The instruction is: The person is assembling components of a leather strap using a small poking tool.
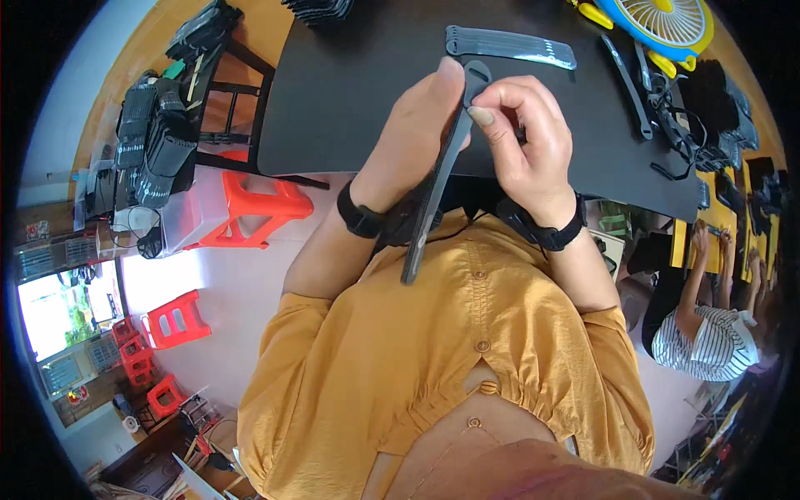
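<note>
"One long dark strap (440, 175) is up in the air; where exactly?"

"Over the near edge of the black table (358, 108). It slants, slotted end toward the table, other end hanging in front of the mustard shirt (433, 333)."

"What is the left hand (419, 121) doing?"

"It lies along the strap's left side, thumb beside the slotted end, a fingertip showing on the far side. How firmly it grips, I cannot tell."

"And the right hand (537, 140)?"

"Thumb and index finger pinch the strap just below the slot; the other fingers are curled."

"What lies around them?"

"A stack of flat grey straps (510, 47) sits beyond the hands, one end shiny. To its right are a single strap (625, 84) and a blue and yellow fan (662, 23)."

"Anyone else?"

"A co-worker (704, 343) in a striped top, off to the right, well apart. Red stools (242, 198) stand to the left."
</note>
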The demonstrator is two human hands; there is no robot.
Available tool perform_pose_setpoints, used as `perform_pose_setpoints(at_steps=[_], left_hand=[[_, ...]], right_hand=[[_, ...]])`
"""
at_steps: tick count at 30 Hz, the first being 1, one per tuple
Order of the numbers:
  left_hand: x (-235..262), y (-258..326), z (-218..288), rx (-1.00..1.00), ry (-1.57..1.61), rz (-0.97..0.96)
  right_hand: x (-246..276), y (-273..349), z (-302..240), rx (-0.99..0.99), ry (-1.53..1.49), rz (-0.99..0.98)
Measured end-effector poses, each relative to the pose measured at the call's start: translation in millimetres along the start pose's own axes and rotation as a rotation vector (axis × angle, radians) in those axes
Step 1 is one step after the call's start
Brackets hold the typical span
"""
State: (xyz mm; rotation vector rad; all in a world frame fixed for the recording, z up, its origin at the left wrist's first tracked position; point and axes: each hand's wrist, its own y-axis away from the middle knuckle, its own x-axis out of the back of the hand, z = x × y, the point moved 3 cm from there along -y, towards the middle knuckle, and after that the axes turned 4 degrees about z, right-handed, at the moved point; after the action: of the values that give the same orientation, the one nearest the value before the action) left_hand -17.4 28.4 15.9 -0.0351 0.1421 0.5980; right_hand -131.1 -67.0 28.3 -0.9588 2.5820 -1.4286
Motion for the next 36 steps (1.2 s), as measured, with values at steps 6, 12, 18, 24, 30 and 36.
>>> perform_pose_setpoints(at_steps=[6, 12, 18, 24, 30, 36], left_hand=[[-1.6, 12.2, 12.2, -0.265, -0.628, -0.216], [12.2, 16.0, -6.5, -0.075, -0.451, -0.193], [18.2, 1.9, -16.1, 0.121, -0.021, 0.025], [4.1, -10.9, -9.3, 0.045, -0.046, 0.073], [3.9, -11.1, -11.6, 0.016, 0.009, 0.062], [3.5, 16.6, -22.0, 0.282, 0.143, -0.273]], right_hand=[[9.0, 4.0, 12.9, -0.058, 0.039, 0.016], [117.1, -15.3, 32.2, -0.491, -0.589, 0.325], [186.0, -10.1, 13.4, 0.097, -1.876, -0.054], [56.8, 19.8, 3.9, -0.65, -0.304, -0.219], [14.3, 23.5, 18.8, -0.856, -0.383, -0.316], [6.2, 16.6, 43.3, -0.999, -0.852, -0.142]])
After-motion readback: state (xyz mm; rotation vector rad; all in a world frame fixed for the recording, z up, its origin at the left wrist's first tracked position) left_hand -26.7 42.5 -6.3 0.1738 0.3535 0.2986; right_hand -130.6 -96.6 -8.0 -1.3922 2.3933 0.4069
